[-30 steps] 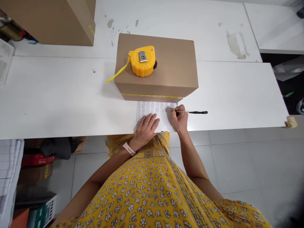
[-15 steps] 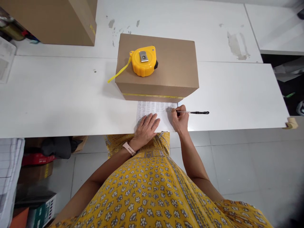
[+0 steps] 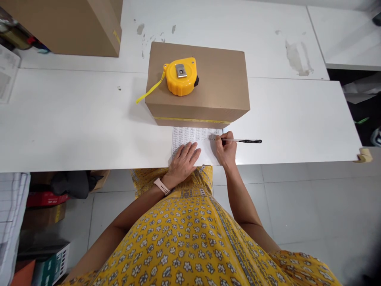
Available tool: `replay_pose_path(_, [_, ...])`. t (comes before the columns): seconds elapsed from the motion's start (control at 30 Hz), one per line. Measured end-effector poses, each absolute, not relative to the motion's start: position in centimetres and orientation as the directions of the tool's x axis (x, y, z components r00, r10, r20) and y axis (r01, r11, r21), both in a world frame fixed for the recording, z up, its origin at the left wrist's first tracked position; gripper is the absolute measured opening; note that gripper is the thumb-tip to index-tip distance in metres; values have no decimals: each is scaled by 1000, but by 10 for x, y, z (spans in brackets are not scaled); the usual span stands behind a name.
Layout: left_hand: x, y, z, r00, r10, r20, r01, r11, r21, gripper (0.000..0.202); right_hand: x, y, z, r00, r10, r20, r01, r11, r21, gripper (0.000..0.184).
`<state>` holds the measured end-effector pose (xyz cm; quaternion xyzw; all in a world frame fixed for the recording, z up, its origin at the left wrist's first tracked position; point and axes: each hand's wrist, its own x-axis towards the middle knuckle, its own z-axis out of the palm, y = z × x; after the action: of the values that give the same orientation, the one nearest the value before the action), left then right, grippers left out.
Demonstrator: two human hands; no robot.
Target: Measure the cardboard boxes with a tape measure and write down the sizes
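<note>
A printed sheet of paper [image 3: 190,136] lies at the near edge of the white table [image 3: 74,119], partly tucked under a brown cardboard box [image 3: 217,83]. My left hand [image 3: 183,161] lies flat on the sheet, fingers stretched out. My right hand [image 3: 226,151] pinches a pen [image 3: 242,141] with its tip on the sheet's right side. A yellow tape measure [image 3: 180,76] rests on top of the box, its yellow strap hanging off the left.
A larger cardboard box [image 3: 74,24] stands at the back left. A roll of masking tape [image 3: 363,155] sits at the table's right corner. Boxes and clutter [image 3: 44,206] fill the floor under the table at left. A second white table [image 3: 345,31] is at the back right.
Almost nothing differs; the view shifts very slightly, and both hands stay on the sheet with the pen tip in nearly the same spot.
</note>
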<state>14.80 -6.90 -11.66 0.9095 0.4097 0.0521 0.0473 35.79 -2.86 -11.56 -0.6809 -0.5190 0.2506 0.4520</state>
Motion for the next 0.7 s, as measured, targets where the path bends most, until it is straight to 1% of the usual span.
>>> replay_pose_path(0.33, [148, -70, -118, 657, 750, 75, 742, -661, 115, 67, 358, -29, -116, 332, 934, 128, 492, -56, -869, 23])
replay_pose_path(0.53, [149, -69, -117, 660, 750, 47, 742, -660, 121, 70, 356, -29, -118, 349, 928, 133, 478, -54, -877, 25])
replay_pose_path(0.63, [149, -69, -116, 658, 752, 48, 744, -658, 117, 68, 359, -30, -121, 465, 861, 203, 450, -32, -892, 27])
replay_pose_path(0.7, [149, -68, -116, 656, 753, 48, 745, -657, 121, 67, 366, -31, -122, 545, 798, 257, 442, -13, -897, 25])
